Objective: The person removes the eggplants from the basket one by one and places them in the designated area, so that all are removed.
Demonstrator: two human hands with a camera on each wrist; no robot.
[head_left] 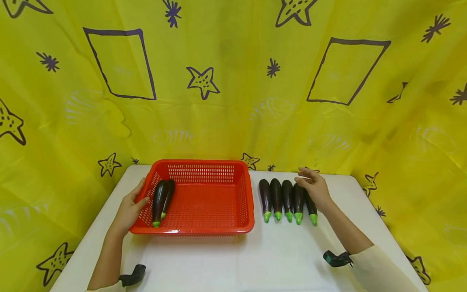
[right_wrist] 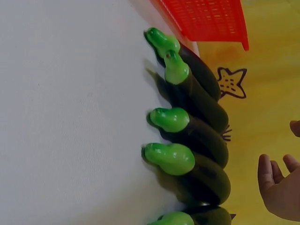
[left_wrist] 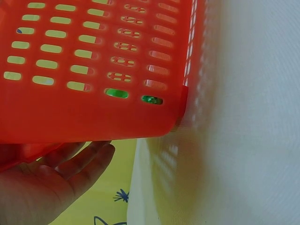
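A red plastic basket [head_left: 204, 231] stands on the white table, two dark eggplants with green stem ends lying side by side at its left inside; the front one [head_left: 159, 200] partly covers the other [head_left: 170, 194]. My left hand [head_left: 127, 211] grips the basket's left rim, thumb over the edge and fingers outside. To the right of the basket, several more eggplants [head_left: 287, 196] lie in a row, green ends toward me. Over the far end of the rightmost eggplant [head_left: 311, 209] is my right hand [head_left: 314, 190], holding nothing, its fingers loosely bent and apart from the eggplants in the right wrist view.
The white table [head_left: 204, 263] ends at a yellow curtain [head_left: 233, 121] with star and fish drawings, which hangs behind and along both sides. A dark wrist device [head_left: 337, 258] sits at the right sleeve, and a similar one [head_left: 133, 275] at the left.
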